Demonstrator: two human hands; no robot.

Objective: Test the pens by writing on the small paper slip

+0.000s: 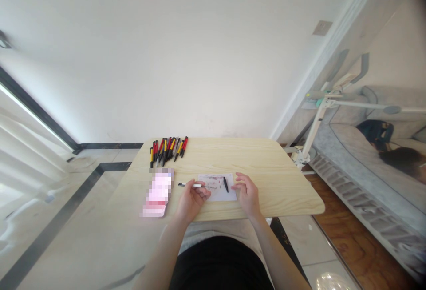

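Fingers of the left hand (pixel 193 200) are pinched on a white pen body (pixel 197 185), over the left edge of the paper (pixel 216 196); black end points left, thin dark rod out the other end. Fingers of the right hand (pixel 248 192) are parted, nothing gripped, at the paper's right edge; contact unclear.

Short black piece (pixel 226 184) lies loose on the paper's right half. Paper sits mid-width, near the surface's (pixel 266 161) near edge.

Pink pixelated item (pixel 156 194) lies near the left edge, pens (pixel 168 150) bunched at the far left corner.

Risks, my read: right-hand knock could roll the black piece off the near edge; slack left pinch could drop the pen body or let the rod slip; dragging the paper would shift the black piece too.
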